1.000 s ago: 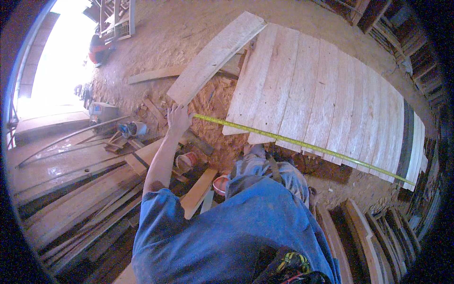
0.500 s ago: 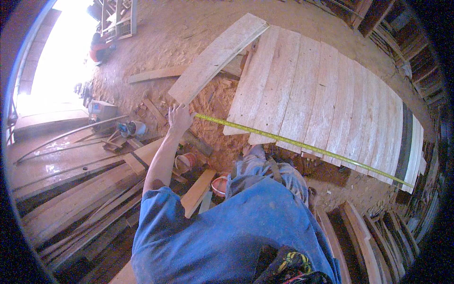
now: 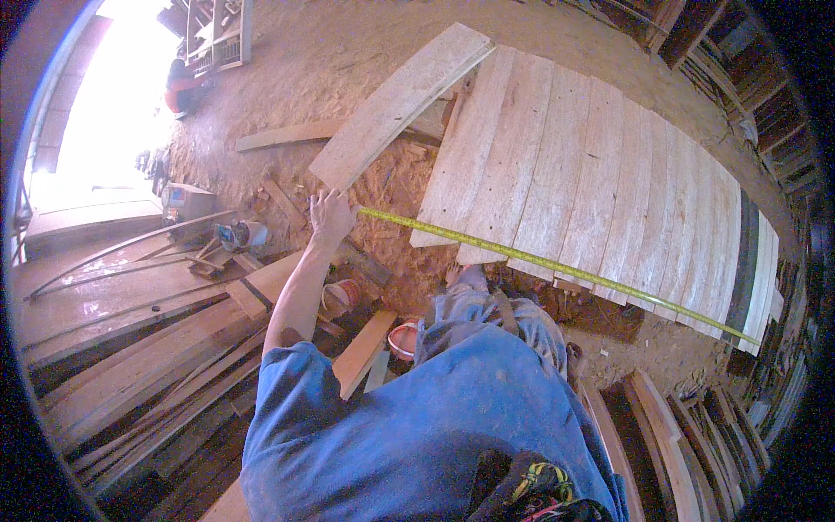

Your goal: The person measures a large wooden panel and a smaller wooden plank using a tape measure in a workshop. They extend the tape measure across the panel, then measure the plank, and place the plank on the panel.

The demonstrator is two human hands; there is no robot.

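Observation:
My left hand (image 3: pixel 331 214) is closed on one end of a yellow tape measure (image 3: pixel 522 256), its arm stretched forward. Whether the case or the tip sits in the fingers is hidden. The blade runs taut to the right across the near ends of a row of pale wooden planks (image 3: pixel 574 165) laid side by side. It reaches a light plank at the far right, past a dark strip (image 3: pixel 744 252). A loose plank (image 3: pixel 400 104) lies slanted at the row's left, its near end close to my hand. My right hand is out of view.
Long boards (image 3: pixel 139 365) are stacked at left, with a tipped bucket (image 3: pixel 252 233) beyond them. A red-rimmed bucket (image 3: pixel 403 341) stands by my legs. Upright timbers (image 3: pixel 661 426) are at lower right. A person (image 3: pixel 180 87) is at the far left near the bright opening.

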